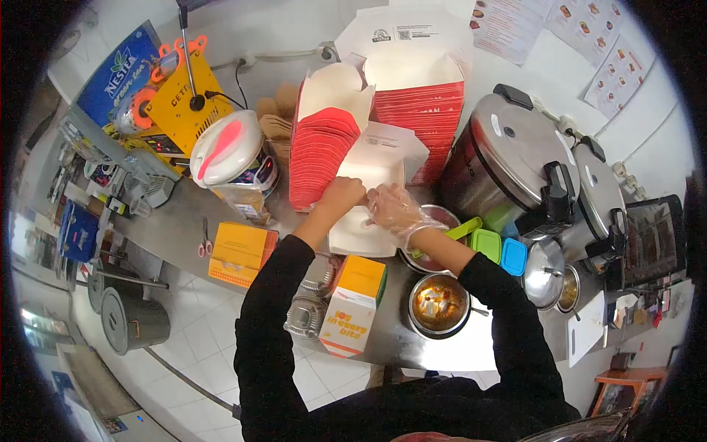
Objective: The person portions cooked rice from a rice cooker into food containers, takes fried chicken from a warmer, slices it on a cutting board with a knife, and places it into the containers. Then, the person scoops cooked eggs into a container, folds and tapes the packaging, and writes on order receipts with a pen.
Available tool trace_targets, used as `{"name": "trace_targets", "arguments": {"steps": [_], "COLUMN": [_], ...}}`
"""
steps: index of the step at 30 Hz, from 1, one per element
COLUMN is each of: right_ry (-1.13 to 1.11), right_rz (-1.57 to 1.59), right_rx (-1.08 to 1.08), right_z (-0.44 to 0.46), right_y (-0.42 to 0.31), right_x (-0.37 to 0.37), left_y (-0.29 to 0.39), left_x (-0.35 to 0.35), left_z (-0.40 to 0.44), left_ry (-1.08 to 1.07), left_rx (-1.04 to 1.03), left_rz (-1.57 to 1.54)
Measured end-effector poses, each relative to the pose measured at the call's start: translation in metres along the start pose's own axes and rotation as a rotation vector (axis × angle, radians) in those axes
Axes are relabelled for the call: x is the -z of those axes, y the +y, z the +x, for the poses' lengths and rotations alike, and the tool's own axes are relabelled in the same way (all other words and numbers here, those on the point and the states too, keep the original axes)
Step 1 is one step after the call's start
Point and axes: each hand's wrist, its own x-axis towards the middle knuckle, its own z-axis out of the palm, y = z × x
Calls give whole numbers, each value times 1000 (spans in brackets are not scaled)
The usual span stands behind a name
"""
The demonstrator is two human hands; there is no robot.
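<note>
My left hand [344, 193] is bare and closed, held over an open white paper food box [379, 158]. Close beside it, my right hand [398, 208] wears a clear plastic glove that is loose at the wrist. The right fingers are curled near the left knuckles; whatever either hand grips is hidden. The box has its lid raised at the back, with small print on it. At its left stands a stack of red-sided boxes [322, 158]. Below the hands is a white box panel [357, 239].
Behind is another red box stack [420, 103]. Large steel cookers [508, 140] stand right. A sauce bowl [439, 303] and green-handled utensil [465, 228] are near my right arm. Yellow cartons [357, 309], clear containers [305, 317], scissors [205, 239] and a white-lidded tub [228, 147] are left.
</note>
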Motion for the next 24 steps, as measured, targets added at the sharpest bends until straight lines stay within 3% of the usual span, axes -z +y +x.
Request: {"name": "trace_targets", "arguments": {"steps": [2,4,9,12,16,19,22,23,24], "right_ry": [-54,-72,32,176,133,320,272,319,327], "right_rz": [114,139,-7,-78,164,81,312,136,155], "right_rx": [-115,-83,290,362,354,385,244,316,297], "right_z": [3,2,3,-3,-2,-18,-39,-49,-60], "right_y": [12,11,7,30,20,29,48,51,54], "right_x": [-85,-107,-21,-23,-19,-24,-4,2,-3], "left_y": [-4,-6,-3,4,7,7,0,3,8], "left_x": [-10,-14,-6,-8,-5,1,0,13,26], "left_z": [3,4,9,1,3,-5,-5,-6,-6], "left_ry": [70,99,37,105,43,19,-82,-147,-209], "left_rx": [-38,-82,-84,-58,-58,-16,36,80,120], "left_rz": [69,115,123,82,22,-48,-9,-28,-50]}}
